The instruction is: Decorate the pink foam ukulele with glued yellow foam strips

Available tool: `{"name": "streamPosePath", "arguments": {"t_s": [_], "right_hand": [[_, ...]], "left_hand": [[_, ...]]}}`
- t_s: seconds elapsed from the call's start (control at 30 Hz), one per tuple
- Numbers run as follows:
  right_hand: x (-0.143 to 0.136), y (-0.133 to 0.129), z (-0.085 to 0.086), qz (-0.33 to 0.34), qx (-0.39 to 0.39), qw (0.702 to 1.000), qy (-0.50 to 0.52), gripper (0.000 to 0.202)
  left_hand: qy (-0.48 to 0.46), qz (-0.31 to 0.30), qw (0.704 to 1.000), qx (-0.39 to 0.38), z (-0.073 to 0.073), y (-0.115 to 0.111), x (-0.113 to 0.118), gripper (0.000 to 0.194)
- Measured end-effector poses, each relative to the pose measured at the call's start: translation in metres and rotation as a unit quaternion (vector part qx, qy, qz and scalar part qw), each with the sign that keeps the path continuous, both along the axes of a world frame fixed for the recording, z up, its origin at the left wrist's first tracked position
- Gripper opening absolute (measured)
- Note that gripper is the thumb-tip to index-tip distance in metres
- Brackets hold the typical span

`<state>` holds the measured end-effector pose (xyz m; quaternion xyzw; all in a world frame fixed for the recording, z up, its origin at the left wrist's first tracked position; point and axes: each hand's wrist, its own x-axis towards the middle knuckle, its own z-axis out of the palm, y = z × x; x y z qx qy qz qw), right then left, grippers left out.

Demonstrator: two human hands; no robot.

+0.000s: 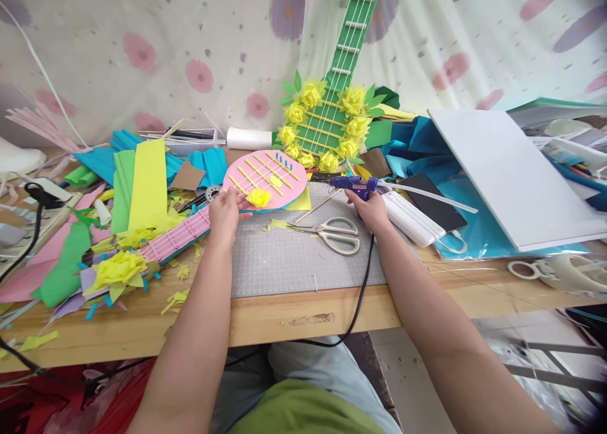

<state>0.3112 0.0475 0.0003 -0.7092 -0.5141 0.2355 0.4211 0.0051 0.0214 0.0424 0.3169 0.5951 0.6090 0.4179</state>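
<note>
The left hand [226, 214] is closing its fingers around the pink paper guitar with yellow sticks and a yellow paper flower [265, 179], near where its neck meets its round body. The guitar is lying on the left side of the light wooden table [265, 317], and its round end is reaching over the back of the gray cutting mat [303, 266]. The right hand [368, 209] is gripping the purple and blue glue gun [356, 186]. The two hands are staying apart. Silver scissors with pale handles [337, 229] are lying open or shut, I cannot tell, on the mat between the arms. The big green paper guitar with yellow flowers [337, 73] is leaning on the flowery curtain [199, 48] behind.
</note>
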Motion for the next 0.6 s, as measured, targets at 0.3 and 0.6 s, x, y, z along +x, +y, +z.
{"name": "streamPosePath", "arguments": {"t_s": [0.3, 0.6], "right_hand": [[0.0008, 0.0005, -0.0007, 0.006, 0.000, 1.000, 0.002, 0.049], [-0.0009, -0.0006, 0.0012, 0.002, 0.005, 1.000, 0.005, 0.046]], "left_hand": [[-0.011, -0.009, 0.999, 0.037, -0.0033, -0.0001, 0.0019, 0.025], [-0.024, 0.002, 0.996, 0.083, -0.0074, 0.0031, -0.0006, 0.018]]}}
